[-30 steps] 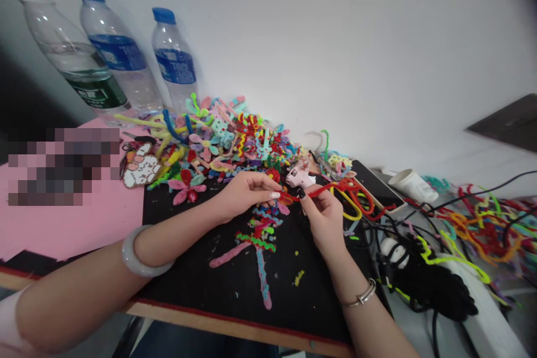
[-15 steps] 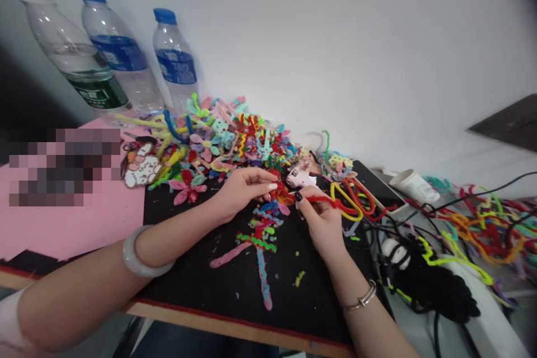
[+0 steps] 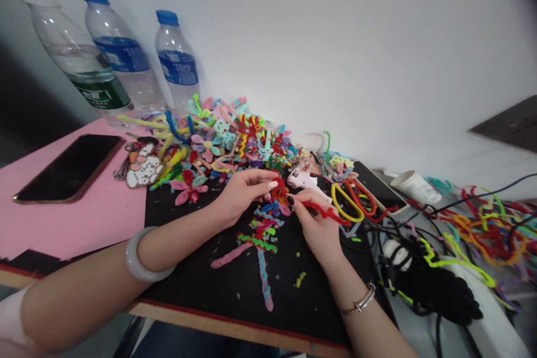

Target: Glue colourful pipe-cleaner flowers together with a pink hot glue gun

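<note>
Bench [image 3: 176, 316] is the largest thing, with a black mat [image 3: 201, 282] before the person and a pink sheet [image 3: 29, 224] at the left. On its far side lies a wide pile [image 3: 222, 137] of colourful fuzzy pieces, and behind the pile's left part stand 3 bottles [image 3: 177, 67]. Next come the 2 hands, near together above the mat: left hand [image 3: 245, 194] and right hand [image 3: 321, 229]. Under and between them is a flat fuzzy figure [image 3: 263, 243], its 2 legs pointing toward the near edge. Just beyond the right hand lies a pale glue gun [image 3: 301, 177]. The red strip [image 3: 325, 211] has its long axis running rightward from the right fingertips, slightly toward the person; the right grip seems pinched on its inner end. The smaller red-orange piece [image 3: 278, 194] sits exactly between both grips, at the figure's far end; the left thumb and fingers clasp its left side. Both hands are equally near to it. Whether strip and piece are joined, I cannot tell. Smallest is a yellow scrap [image 3: 300, 279], well apart.
</note>
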The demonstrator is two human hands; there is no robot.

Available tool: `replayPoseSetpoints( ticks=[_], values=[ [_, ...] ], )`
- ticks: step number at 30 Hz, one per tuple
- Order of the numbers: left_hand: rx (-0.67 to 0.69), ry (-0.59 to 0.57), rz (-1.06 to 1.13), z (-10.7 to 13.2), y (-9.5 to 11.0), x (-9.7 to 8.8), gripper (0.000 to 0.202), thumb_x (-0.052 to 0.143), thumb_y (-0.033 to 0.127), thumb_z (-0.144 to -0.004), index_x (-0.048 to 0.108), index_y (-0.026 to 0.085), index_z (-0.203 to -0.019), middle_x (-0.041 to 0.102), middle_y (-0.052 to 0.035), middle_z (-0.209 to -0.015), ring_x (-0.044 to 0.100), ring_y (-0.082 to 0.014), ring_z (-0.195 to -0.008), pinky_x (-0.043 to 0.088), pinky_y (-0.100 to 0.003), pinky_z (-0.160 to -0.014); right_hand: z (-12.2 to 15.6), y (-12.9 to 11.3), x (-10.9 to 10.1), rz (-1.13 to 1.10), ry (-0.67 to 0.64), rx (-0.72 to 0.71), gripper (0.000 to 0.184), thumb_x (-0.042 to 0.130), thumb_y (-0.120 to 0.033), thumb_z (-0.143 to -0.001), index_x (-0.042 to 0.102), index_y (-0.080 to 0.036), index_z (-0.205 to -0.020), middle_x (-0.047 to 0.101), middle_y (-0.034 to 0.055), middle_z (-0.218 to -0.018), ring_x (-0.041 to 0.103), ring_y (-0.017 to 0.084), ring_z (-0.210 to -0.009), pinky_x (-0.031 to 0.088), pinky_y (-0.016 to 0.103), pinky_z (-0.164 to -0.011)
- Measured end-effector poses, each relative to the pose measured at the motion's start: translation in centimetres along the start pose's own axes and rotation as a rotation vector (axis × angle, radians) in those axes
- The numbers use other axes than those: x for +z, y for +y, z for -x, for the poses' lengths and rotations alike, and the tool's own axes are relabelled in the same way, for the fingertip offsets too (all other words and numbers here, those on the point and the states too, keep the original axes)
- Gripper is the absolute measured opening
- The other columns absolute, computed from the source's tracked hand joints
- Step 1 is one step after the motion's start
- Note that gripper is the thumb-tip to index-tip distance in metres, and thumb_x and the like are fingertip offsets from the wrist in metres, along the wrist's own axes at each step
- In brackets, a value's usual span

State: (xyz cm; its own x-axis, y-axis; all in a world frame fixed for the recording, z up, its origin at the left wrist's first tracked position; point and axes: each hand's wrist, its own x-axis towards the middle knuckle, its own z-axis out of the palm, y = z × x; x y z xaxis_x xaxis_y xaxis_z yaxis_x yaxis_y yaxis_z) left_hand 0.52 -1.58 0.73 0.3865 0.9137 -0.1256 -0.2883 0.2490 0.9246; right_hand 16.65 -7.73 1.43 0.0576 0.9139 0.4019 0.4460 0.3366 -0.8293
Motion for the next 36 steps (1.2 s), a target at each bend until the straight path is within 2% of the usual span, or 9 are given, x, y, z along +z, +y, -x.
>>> replayPoseSetpoints(
  ticks=[19, 28, 36],
  values=[
    [0.007, 0.021, 0.016, 0.25, -0.17, 0.24, 0.024, 0.073, 0.025, -0.066, 0.068, 0.017, -0.088, 0.062, 0.0012, -0.066, 0.052, -0.0053, -0.054, 0.040, -0.019, -0.055, 0.28, -0.31, 0.27, -0.018, 0.010, -0.046, 0.011, 0.057, -0.014, -0.082, 0.064, -0.021, -0.079, 0.061, 0.0003, -0.073, 0.057, 0.014, -0.071, 0.044, 0.029, -0.068],
    [0.035, 0.020, 0.017, 0.49, -0.03, 0.52, 0.018, 0.072, 0.023, -0.065, 0.066, 0.014, -0.080, 0.058, 0.0027, -0.063, 0.046, -0.0042, -0.049, 0.035, -0.019, -0.049, 0.30, -0.46, 0.45, -0.023, 0.005, -0.051, 0.011, 0.057, -0.014, -0.082, 0.065, -0.020, -0.079, 0.061, 0.0013, -0.074, 0.058, 0.015, -0.071, 0.045, 0.030, -0.067],
    [0.005, 0.011, 0.058, 0.61, -0.12, 0.60, 0.015, 0.074, 0.025, -0.063, 0.066, 0.015, -0.071, 0.056, 0.0040, -0.057, 0.044, -0.0049, -0.048, 0.033, -0.021, -0.049, 0.37, -0.77, 0.52, 0.020, -0.007, -0.027, 0.011, 0.055, -0.017, -0.083, 0.065, -0.021, -0.078, 0.061, 0.0025, -0.076, 0.059, 0.016, -0.073, 0.046, 0.032, -0.069]
  ],
)
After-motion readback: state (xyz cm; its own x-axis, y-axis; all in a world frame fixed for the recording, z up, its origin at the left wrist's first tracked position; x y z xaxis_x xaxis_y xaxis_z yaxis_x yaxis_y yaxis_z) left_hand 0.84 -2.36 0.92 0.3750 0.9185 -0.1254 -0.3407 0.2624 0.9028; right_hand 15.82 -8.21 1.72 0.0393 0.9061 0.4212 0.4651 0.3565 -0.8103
